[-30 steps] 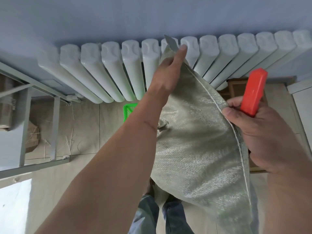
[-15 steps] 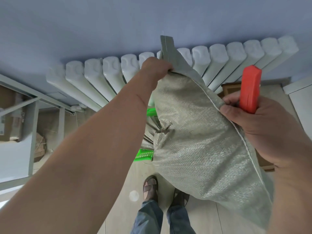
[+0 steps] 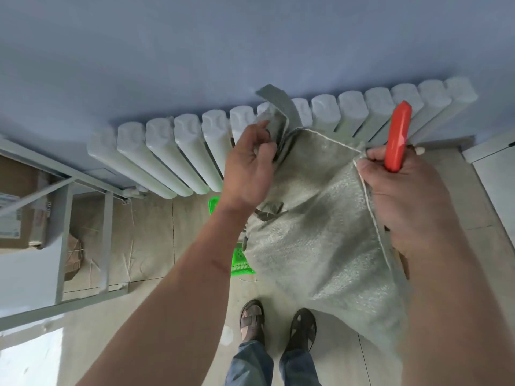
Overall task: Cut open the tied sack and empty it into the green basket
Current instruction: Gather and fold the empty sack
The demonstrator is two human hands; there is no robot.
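1. The sack (image 3: 320, 232) hangs lower than half a second ago, now limp over the green basket (image 3: 239, 263) at seven o'clock.
2. Left hand (image 3: 250, 165) has regripped, fingers clutching the sack's corner.
3. Right hand (image 3: 404, 196) pinches the seam, gripping the red cutter (image 3: 397, 137).

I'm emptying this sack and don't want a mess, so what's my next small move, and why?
Probably lift the stitched end a little higher. Your left hand and right hand, which also holds the red cutter, grip the sack by that end, hanging over the green basket, and it looks bulky.
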